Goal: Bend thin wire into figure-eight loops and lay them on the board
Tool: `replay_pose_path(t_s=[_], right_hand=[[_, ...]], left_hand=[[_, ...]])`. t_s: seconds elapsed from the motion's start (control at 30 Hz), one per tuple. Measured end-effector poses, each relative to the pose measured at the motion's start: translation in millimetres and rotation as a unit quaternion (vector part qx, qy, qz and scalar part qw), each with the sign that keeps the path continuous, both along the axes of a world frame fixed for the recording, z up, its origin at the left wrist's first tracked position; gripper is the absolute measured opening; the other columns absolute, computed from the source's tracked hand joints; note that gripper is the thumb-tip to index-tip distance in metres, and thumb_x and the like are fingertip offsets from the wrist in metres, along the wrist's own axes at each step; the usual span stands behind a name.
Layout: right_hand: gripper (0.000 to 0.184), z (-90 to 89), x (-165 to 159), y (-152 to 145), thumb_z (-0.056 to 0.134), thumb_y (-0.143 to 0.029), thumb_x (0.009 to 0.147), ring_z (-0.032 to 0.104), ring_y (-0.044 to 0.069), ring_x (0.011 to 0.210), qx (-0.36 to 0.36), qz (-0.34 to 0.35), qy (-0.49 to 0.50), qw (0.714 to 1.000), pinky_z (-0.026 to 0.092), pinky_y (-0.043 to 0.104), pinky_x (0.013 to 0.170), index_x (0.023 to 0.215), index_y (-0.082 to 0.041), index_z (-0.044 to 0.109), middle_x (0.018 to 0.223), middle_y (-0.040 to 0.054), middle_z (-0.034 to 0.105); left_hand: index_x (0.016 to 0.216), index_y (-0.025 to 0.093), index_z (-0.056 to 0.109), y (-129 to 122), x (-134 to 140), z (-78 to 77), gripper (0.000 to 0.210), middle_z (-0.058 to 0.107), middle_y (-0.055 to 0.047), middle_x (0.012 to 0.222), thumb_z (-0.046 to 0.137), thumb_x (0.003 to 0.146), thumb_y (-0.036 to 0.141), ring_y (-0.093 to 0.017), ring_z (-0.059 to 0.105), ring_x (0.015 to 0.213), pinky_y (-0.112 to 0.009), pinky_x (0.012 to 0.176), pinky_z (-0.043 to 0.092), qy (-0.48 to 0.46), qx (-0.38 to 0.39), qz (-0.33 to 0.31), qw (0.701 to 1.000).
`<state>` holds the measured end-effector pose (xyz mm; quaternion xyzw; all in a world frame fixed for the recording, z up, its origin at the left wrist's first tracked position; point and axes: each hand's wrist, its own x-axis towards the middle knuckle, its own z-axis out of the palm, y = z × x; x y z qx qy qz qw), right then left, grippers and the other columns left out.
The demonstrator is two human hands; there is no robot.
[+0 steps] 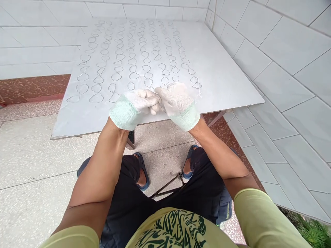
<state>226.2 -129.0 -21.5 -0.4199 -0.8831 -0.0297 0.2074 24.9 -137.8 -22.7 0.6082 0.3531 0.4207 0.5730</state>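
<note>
My left hand (137, 105), in a white knit glove with a pale green cuff, is closed, its fingertips pinched together above the table's near edge. Against it my right hand (178, 101), gloved the same way, is also closed, and the fingertips of both meet. A short piece of thin wire (163, 109) shows just below the fingers; the rest of it is hidden by the gloves. Beyond the hands, thin wires twisted into figure-eight loops (148, 76) lie flat in several rows. The nearest loops are partly covered by my hands.
The loops lie on a white tabletop (222, 79) with a thin front edge. Tiled walls (289, 51) stand behind it and at the right. Below are a speckled floor (31, 155), a metal bar frame (168, 186) between my legs, and my sandalled feet.
</note>
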Motion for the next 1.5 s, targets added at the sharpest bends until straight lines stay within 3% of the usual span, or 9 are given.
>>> replay_pose_path(t_s=[0.13,0.27,0.37,0.53,0.63,0.77,0.9,1.1,1.5], right_hand=[[0.039,12.6,8.2,-4.7,0.050,-0.026,0.128,0.081,0.034,0.117,0.033,-0.011,0.054,0.998,0.059,0.049,0.113,0.143,-0.023,0.086,0.113,0.0134,0.088],[0.039,28.1,31.3,-14.5,0.053,-0.022,0.126,0.078,0.032,0.141,0.138,-0.037,0.277,0.950,0.057,0.046,0.130,0.145,-0.017,0.086,0.140,0.0167,0.089],[0.034,33.0,42.4,-16.1,0.060,-0.028,0.125,0.083,0.032,0.129,0.066,-0.066,0.340,0.936,0.062,0.048,0.123,0.132,-0.016,0.091,0.129,0.0148,0.091],[0.020,39.0,31.5,-16.4,0.071,-0.030,0.122,0.080,0.034,0.134,-0.003,-0.033,0.188,0.982,0.059,0.051,0.127,0.125,-0.024,0.089,0.130,0.0109,0.088],[0.039,43.2,17.3,-18.7,0.062,-0.040,0.127,0.079,0.038,0.123,0.015,0.036,0.050,0.998,0.059,0.056,0.120,0.100,-0.023,0.084,0.115,0.0146,0.085],[0.045,37.9,4.4,-15.9,0.067,-0.032,0.125,0.077,0.039,0.118,-0.056,0.045,0.080,0.994,0.052,0.057,0.124,0.081,-0.025,0.073,0.098,0.0138,0.080],[0.031,32.9,2.1,-13.1,0.066,-0.004,0.112,0.078,0.034,0.107,-0.059,0.039,0.006,0.997,0.051,0.051,0.123,0.093,-0.025,0.079,0.089,0.0081,0.078],[0.042,38.5,4.6,-18.0,0.056,0.007,0.106,0.080,0.031,0.112,0.050,0.086,-0.237,0.966,0.045,0.049,0.129,0.120,-0.017,0.087,0.107,0.0105,0.086],[0.047,20.3,10.4,-12.0,0.048,0.009,0.107,0.069,0.032,0.107,0.059,0.093,-0.234,0.966,0.040,0.045,0.094,0.124,-0.016,0.083,0.102,0.0128,0.079]], left_hand=[[0.059,0.028,0.077,1.5,-3.2,6.1,0.047,0.075,-0.008,0.070,0.095,0.092,0.056,-0.025,0.072,0.086,-0.048,0.100,0.062,0.028,0.025,0.024,0.999],[0.067,0.028,0.079,2.5,-12.4,14.5,0.037,0.072,-0.006,0.066,0.099,0.088,0.051,-0.024,0.068,0.088,-0.045,0.100,0.060,0.027,0.039,0.108,0.993],[0.068,0.027,0.076,0.5,-16.4,17.7,0.039,0.071,-0.004,0.066,0.102,0.086,0.050,-0.023,0.068,0.089,-0.045,0.099,0.062,0.003,0.041,0.115,0.992],[0.072,0.028,0.077,-2.4,-19.0,17.9,0.045,0.073,0.000,0.070,0.111,0.079,0.057,-0.020,0.069,0.079,-0.050,0.105,0.064,-0.055,0.009,0.102,0.993],[0.075,0.029,0.081,-0.1,-20.5,16.3,0.042,0.074,0.002,0.069,0.112,0.080,0.057,-0.017,0.062,0.072,-0.048,0.104,0.064,-0.065,0.013,0.084,0.994],[0.081,0.028,0.083,7.3,-20.3,10.5,0.039,0.075,0.003,0.069,0.114,0.078,0.051,-0.017,0.062,0.070,-0.048,0.101,0.065,-0.092,0.011,0.073,0.993],[0.077,0.024,0.081,14.9,-22.8,3.0,0.040,0.068,0.000,0.062,0.108,0.085,0.052,-0.017,0.064,0.063,-0.044,0.093,0.071,-0.103,0.008,0.058,0.993],[0.070,0.021,0.082,21.1,-34.0,0.8,0.082,0.028,0.006,0.045,0.068,0.112,0.091,-0.012,0.037,0.040,-0.038,0.061,0.065,-0.071,-0.126,-0.043,0.989],[0.073,0.022,0.073,7.2,-30.0,10.4,0.050,0.020,0.012,0.049,0.079,0.121,0.034,-0.006,0.024,0.036,-0.026,0.053,0.051,-0.131,-0.210,0.060,0.967]])
